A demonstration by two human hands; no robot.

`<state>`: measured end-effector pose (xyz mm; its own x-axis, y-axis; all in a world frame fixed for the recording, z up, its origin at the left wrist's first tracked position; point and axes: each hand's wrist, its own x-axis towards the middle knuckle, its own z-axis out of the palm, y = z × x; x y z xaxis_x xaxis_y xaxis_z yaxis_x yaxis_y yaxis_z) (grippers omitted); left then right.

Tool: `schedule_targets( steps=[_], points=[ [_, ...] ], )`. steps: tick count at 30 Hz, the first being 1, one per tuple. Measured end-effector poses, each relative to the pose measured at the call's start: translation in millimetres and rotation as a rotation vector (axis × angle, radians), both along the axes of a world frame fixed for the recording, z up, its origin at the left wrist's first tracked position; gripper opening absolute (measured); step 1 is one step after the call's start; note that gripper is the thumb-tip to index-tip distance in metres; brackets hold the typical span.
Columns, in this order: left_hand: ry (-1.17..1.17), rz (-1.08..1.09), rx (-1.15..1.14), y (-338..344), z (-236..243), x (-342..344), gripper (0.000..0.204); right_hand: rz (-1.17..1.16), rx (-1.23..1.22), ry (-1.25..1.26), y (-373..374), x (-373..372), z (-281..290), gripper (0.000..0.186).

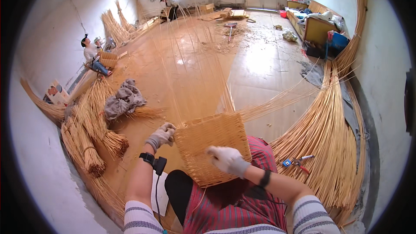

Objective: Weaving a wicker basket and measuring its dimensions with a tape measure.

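Note:
A square woven wicker panel [210, 147] rests tilted on my lap, over a red striped apron. Long loose wicker rods [190, 78] rise from its far edge, and others fan out to the right. At the panel's upper left corner, my gloved left hand [161, 136] has its fingers bent and closed on the edge. My gloved right hand [227, 161] is over the middle of the weave, fingers curled together and slightly blurred. Whatever those right fingers hold, if anything, is hidden.
Rod bundles [93, 125] and a grey cloth [125, 99] lie at left. At right, a large rod heap [325, 147] carries pliers [299, 163] and a blue tape measure [287, 163]. Two people sit farther off. A broom [230, 26] and a bench [320, 30] stand beyond.

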<state>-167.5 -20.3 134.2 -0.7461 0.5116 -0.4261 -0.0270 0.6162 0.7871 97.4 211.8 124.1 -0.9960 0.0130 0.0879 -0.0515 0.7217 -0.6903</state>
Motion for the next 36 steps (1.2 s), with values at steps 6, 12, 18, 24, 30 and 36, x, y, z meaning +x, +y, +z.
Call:
schedule_targets(
  steps=[6, 12, 18, 24, 30, 36],
  points=[
    [-0.068, -0.05, 0.142, -7, -12, -5, 0.022, -0.28, -0.018, -0.087, -45, -149, 7, 0.044],
    [0.007, -0.013, 0.214, -9, -29, -7, 0.018, -0.25, 0.01, -0.145, -50, -190, -5, 0.038],
    [-0.005, -0.004, 0.202, -4, -17, -3, 0.014, -0.291, -0.038, -0.209, -47, -192, -8, 0.037],
    [0.117, 0.138, 0.2, 1, -21, 14, 0.009, -0.285, -0.269, 0.079, -42, -120, -15, 0.04],
    [0.391, 0.229, 0.223, 1, -54, 7, 0.008, -0.26, -0.383, 0.169, 65, 34, -89, 0.034],
    [0.413, 0.309, 0.282, -4, -90, -25, 0.013, -0.987, -0.432, -0.098, 222, 207, -190, 0.024]
  ],
)
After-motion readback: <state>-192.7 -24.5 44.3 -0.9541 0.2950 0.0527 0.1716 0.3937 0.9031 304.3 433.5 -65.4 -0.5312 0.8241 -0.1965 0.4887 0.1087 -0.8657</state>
